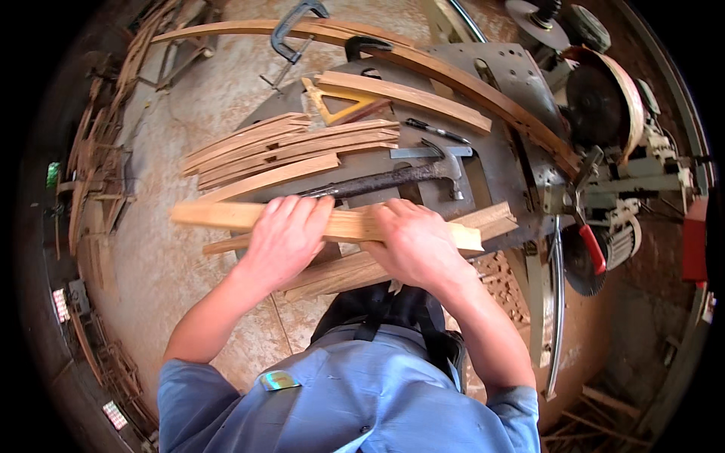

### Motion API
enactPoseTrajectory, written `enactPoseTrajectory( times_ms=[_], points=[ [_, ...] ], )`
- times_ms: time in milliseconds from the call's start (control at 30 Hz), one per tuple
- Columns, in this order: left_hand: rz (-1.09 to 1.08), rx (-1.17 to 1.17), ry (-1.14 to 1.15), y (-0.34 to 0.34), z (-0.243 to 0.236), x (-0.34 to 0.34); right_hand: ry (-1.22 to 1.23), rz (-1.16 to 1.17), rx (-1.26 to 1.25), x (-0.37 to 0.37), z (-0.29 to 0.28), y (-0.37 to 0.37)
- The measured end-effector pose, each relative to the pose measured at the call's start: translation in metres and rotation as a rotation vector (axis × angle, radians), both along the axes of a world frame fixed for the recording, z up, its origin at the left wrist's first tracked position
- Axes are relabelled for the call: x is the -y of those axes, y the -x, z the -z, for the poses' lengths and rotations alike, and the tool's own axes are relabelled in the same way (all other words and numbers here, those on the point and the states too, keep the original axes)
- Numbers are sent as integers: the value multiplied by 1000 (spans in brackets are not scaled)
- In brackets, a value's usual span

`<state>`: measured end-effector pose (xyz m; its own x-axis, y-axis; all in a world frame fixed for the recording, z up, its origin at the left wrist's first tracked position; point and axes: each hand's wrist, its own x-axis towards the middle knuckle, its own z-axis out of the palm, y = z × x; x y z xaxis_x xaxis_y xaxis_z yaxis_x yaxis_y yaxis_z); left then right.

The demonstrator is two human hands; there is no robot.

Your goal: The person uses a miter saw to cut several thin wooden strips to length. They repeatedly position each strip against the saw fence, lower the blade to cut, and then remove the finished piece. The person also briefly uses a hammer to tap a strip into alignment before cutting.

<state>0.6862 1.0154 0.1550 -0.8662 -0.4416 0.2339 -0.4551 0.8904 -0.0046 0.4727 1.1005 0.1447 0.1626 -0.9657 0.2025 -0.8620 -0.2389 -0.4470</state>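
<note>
1. Wooden bar (346, 225) spans the near side, clamped in the left hand (288, 234) and right hand (411, 238), spaced apart, presumably for balance.
2. Hammer (400, 177) lies just beyond, probably for easy reach.
3. Farther left, slats (332, 142) lie side by side, seemingly sorted.

Beyond left edge of grey, hole-drilled metal worktop (525, 79): pale, brown-stained floor (151, 257), then small, bright, gridded openings (60, 304) amid dimness. Past near right corner: darker, reddish-brown floor (585, 355).

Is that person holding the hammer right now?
No, the left hand and right hand grip a pale wooden strip, while the hammer lies on the metal table.
</note>
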Motion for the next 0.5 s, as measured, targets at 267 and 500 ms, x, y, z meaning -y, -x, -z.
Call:
enactPoseTrajectory(
  times_ms=[267, 500],
  points=[
    [31, -225, 398, 60, 8, -3, 112, 282, -122, -59, -6, 76],
    [158, -361, 511, 123, 9, -24, 184, 378, -138, -129, 7, 123]
  ],
)
